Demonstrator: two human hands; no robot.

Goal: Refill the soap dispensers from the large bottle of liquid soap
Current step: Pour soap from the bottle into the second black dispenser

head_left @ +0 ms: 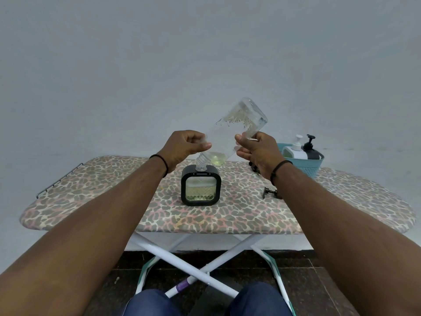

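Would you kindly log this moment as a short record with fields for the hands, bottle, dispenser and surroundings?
left hand: grips the large bottle near its neck
right hand: grips the bottle's body
large bottle: tipped neck-down, little yellowish soap left
square dispenser: upright on ironing board, partly filled, bottle mouth at its top opening
basket: back right, holds two pump bottles
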